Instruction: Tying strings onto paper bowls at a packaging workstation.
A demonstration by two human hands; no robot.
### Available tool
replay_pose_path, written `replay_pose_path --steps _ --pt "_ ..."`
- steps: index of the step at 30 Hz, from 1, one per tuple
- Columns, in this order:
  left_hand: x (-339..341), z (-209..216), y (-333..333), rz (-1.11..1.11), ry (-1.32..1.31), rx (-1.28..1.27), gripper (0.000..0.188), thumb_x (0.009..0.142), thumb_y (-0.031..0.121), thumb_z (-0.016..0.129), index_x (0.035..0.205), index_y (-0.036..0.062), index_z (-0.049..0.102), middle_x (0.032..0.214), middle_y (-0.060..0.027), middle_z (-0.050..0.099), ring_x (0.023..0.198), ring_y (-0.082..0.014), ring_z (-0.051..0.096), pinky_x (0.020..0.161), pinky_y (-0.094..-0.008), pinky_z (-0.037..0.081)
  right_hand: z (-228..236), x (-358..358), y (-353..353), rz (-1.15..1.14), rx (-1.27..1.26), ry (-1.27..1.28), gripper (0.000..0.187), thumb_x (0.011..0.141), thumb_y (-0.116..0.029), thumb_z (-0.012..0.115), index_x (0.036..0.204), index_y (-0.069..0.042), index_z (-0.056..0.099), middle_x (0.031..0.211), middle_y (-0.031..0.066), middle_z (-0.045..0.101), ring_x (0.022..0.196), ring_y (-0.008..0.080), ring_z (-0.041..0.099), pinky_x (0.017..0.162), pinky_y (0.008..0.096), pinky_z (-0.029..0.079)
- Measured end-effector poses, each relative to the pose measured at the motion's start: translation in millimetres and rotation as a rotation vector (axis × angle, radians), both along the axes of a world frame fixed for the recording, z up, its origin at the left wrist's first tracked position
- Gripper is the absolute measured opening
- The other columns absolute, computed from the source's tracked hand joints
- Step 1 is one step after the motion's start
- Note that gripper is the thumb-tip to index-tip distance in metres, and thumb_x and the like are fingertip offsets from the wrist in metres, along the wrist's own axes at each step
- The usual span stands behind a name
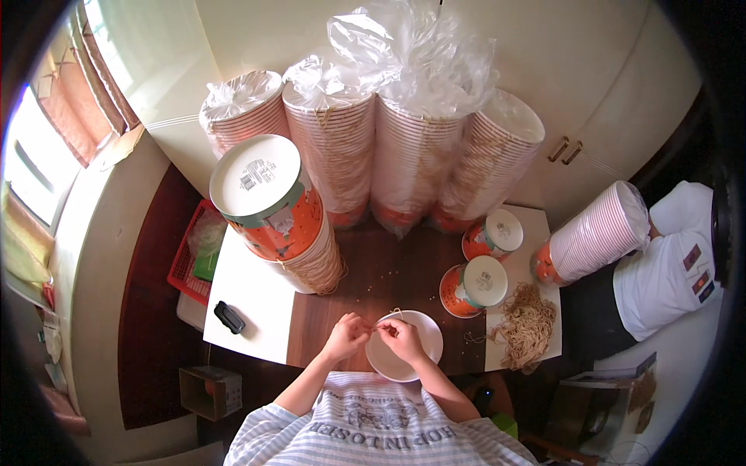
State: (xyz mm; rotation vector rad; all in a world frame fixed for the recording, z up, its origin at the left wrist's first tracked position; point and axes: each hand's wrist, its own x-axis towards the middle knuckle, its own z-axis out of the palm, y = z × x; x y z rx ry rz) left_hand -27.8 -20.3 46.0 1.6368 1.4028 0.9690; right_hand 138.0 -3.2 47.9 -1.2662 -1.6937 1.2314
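Observation:
At the table's front edge, a white round paper bucket [427, 330] stands with its open top facing up. Fingers pinched, my left hand [350, 338] is just left of its rim. My right hand [402, 340] reaches over the bucket's opening, its fingers also pinched and almost meeting the left ones. A thin strand of cord seems to run between both hands, mostly hidden by the fingers. A short tan cord loop [397, 311] shows at the bucket's far rim. To the right lies a tangled pile of tan cords [528, 325].
Tall bagged stacks of paper buckets [334, 147] line the back. Orange printed buckets stand upside down at left [280, 217] and right [475, 283]. A black plastic piece [229, 318] lies at the left. A person [660, 272] at the right is beside another bagged stack [594, 233].

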Motion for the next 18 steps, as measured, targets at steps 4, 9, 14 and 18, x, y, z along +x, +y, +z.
replay_pose_path --steps 4,9,14,18 --pt "3.4 9.4 -0.3 0.012 -0.099 -0.147 0.014 0.069 0.009 0.059 0.08 0.0012 0.058 0.064 -0.0065 0.055 0.063 -0.0143 0.05 0.057 -0.0268 0.043 -4.4 1.4 -0.3 -0.016 0.035 -0.017 0.01 0.074 -0.01 0.06 0.083 -0.004 0.061 0.072 0.006 0.062 0.059 0.0124 0.058 0.054 0.0243 0.045" --pt "3.7 7.1 -0.5 0.023 -0.215 -0.279 0.012 0.072 0.008 0.059 0.081 0.0004 0.057 0.061 -0.002 0.052 0.055 -0.0051 0.043 0.052 -0.0212 0.04 -2.8 0.7 -0.9 -0.023 0.037 -0.029 0.01 0.074 -0.009 0.06 0.082 -0.005 0.061 0.072 0.0062 0.062 0.059 0.0135 0.059 0.054 0.0249 0.045" --pt "4.2 -0.6 -1.5 0.022 -0.295 -0.244 0.013 0.073 0.007 0.059 0.084 0.0011 0.055 0.065 -0.0011 0.052 0.059 -0.0047 0.044 0.055 -0.021 0.041 -0.2 0.6 -1.8 -0.018 0.043 -0.042 0.01 0.074 -0.009 0.059 0.082 -0.004 0.06 0.073 0.0063 0.062 0.06 0.014 0.059 0.055 0.0249 0.046" --pt "4.7 -6.8 -1.7 0.021 -0.349 -0.265 0.014 0.074 0.006 0.058 0.086 0.0016 0.053 0.068 -0.0004 0.052 0.061 -0.0042 0.044 0.055 -0.0201 0.04 -2.6 0.0 -2.3 -0.019 0.061 -0.036 0.01 0.073 -0.008 0.059 0.082 -0.004 0.06 0.073 0.0065 0.062 0.059 0.0142 0.058 0.054 0.0251 0.045"
